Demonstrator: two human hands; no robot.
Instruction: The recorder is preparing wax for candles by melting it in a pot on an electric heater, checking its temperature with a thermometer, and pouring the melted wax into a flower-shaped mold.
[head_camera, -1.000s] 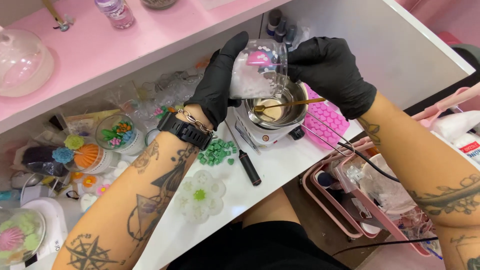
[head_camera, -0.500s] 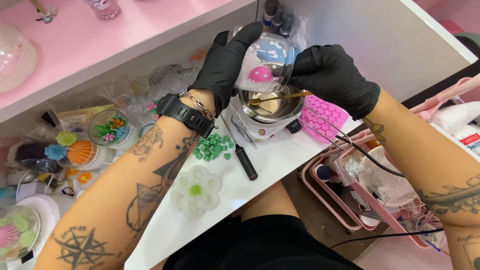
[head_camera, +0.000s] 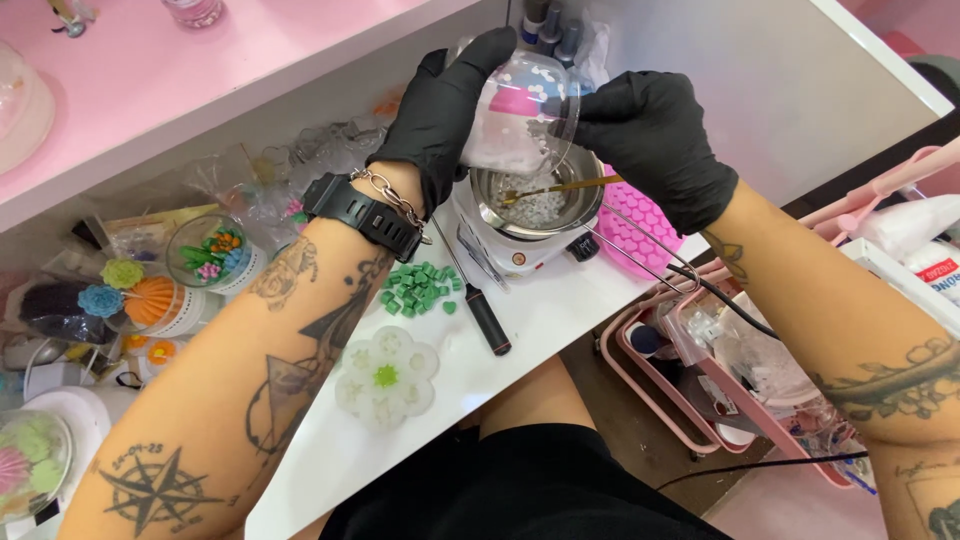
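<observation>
Both black-gloved hands, left hand (head_camera: 445, 110) and right hand (head_camera: 655, 140), clamp their fingers on a clear plastic bag of white wax pellets (head_camera: 515, 115), tilted above the small steel melting pot (head_camera: 537, 200) (gold spoon (head_camera: 560, 187) inside); best to pour slowly, keeping the bag's mouth low over the rim

We hold a clear plastic bag (head_camera: 520, 110) of white wax pellets tilted mouth-down over a small steel melting pot (head_camera: 535, 200). The pot sits on a white warmer, pellets and a gold spoon (head_camera: 560, 187) inside.
</observation>
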